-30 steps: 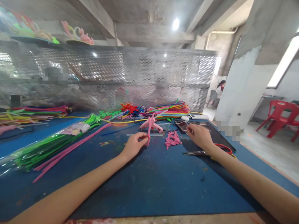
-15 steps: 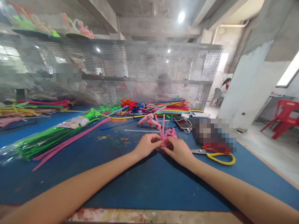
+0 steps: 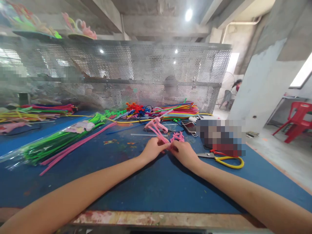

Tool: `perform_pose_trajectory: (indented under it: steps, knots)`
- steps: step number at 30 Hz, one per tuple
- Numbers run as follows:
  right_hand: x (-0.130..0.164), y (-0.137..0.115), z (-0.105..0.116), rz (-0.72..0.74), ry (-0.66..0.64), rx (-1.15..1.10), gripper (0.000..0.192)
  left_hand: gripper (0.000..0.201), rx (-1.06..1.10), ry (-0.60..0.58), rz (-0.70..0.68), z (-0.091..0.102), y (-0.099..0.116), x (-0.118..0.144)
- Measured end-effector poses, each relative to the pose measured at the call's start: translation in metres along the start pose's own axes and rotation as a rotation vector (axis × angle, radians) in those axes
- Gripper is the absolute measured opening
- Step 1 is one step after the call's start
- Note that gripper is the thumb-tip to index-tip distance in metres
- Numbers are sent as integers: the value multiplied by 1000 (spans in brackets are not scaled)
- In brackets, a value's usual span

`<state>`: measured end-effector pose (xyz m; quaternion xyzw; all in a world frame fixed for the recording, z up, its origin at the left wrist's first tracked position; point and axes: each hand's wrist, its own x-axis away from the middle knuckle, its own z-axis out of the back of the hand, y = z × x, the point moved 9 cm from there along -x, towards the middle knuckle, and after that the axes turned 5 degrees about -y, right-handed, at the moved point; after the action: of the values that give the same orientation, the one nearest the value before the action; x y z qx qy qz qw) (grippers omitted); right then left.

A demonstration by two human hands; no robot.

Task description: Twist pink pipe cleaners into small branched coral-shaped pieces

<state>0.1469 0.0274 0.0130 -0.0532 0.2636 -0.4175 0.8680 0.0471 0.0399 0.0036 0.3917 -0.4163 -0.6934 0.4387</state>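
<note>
My left hand (image 3: 153, 149) and my right hand (image 3: 183, 152) meet over the middle of the blue table (image 3: 156, 191), fingertips together. Between them they pinch a pink pipe cleaner (image 3: 159, 134), whose free end slants up and to the left from the fingers. Just behind my right hand lies a small heap of pink twisted pieces (image 3: 177, 137). A pink glue gun (image 3: 156, 125) sits a little farther back.
Yellow-handled scissors (image 3: 225, 159) lie right of my right hand, a phone (image 3: 188, 126) behind them. A bag of green pipe cleaners (image 3: 56, 141) and loose pink ones stretch at left. Colourful pipe cleaners (image 3: 177, 112) pile along a perforated metal screen (image 3: 136, 78). Red chair (image 3: 298, 120) far right.
My right hand came from the phone to join my left hand on the pink pipe cleaner. The pipe cleaner's free end has tipped from upright to slanting left.
</note>
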Motion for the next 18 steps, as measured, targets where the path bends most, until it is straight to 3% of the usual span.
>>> perform_pose_trajectory:
  steps: [7, 18]
  knots:
    - [-3, 4, 8, 0, 39, -44, 8, 18, 31, -10, 18, -1, 1, -2]
    - [1, 1, 12, 86, 1, 23, 13, 24, -71, -57, -21, -4, 1, 0]
